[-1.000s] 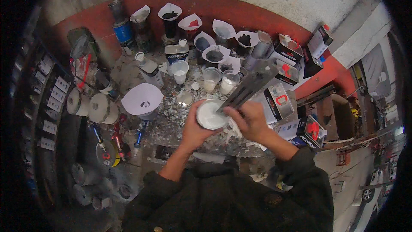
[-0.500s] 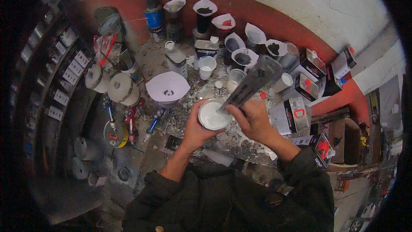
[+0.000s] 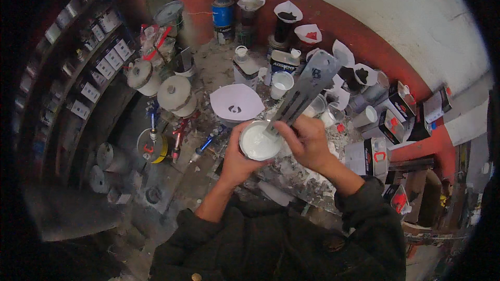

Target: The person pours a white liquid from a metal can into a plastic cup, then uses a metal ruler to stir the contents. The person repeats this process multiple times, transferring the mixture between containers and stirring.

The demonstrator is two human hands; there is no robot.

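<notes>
A cup of white liquid (image 3: 256, 144) sits in the grip of my left hand (image 3: 237, 160), whose fingers curl around its side. My right hand (image 3: 308, 147) is closed on a long grey flat stick (image 3: 304, 91), tilted up to the right, with its lower end in the cup. Just beyond the cup stands a container topped with a white paper funnel (image 3: 237, 103). Behind the stick are several plastic cups (image 3: 283, 83), one of them with pale contents.
Spray guns (image 3: 203, 150) and round pots (image 3: 176, 96) stand left. A shelf rack (image 3: 94, 78) runs down the left side. Paper-lined containers (image 3: 286, 16) line the back against a red wall band. Rectangular tins (image 3: 390, 127) crowd the right side of the spattered bench (image 3: 208, 57).
My view has turned leftward, so the bench, shelves and containers appear shifted right. My hands still hold the cup and stick at about the same place in view.
</notes>
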